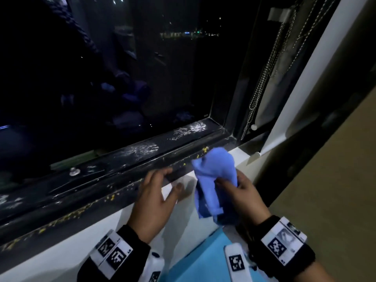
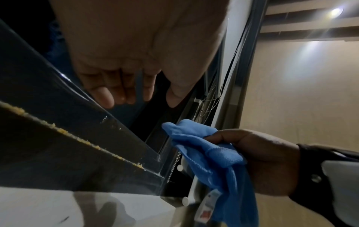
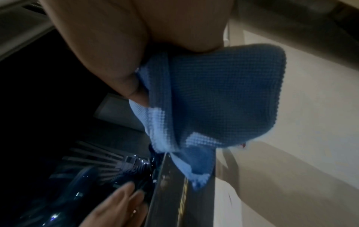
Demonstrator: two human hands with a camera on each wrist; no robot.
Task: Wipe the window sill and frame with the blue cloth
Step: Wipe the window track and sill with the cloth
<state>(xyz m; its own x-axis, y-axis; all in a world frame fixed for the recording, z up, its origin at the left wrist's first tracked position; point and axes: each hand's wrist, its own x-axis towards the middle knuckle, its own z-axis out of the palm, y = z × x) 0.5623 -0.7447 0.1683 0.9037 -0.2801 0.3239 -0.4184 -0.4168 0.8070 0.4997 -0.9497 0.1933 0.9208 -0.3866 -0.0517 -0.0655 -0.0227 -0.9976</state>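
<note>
My right hand grips the bunched blue cloth just above the white window sill, near the right corner of the dark window frame. The cloth hangs down from that hand; its upper end is at the frame's edge, contact unclear. The cloth fills the right wrist view. My left hand lies with fingers spread, fingertips on the frame's ledge and thumb over the white sill face. In the left wrist view, this hand holds nothing. Yellow crumbs and white smears mark the frame.
The dark window pane shows night outside. A bead chain of a blind hangs at the right beside the white jamb. A beige wall stands at the right. A small knob sits on the frame's track at the left.
</note>
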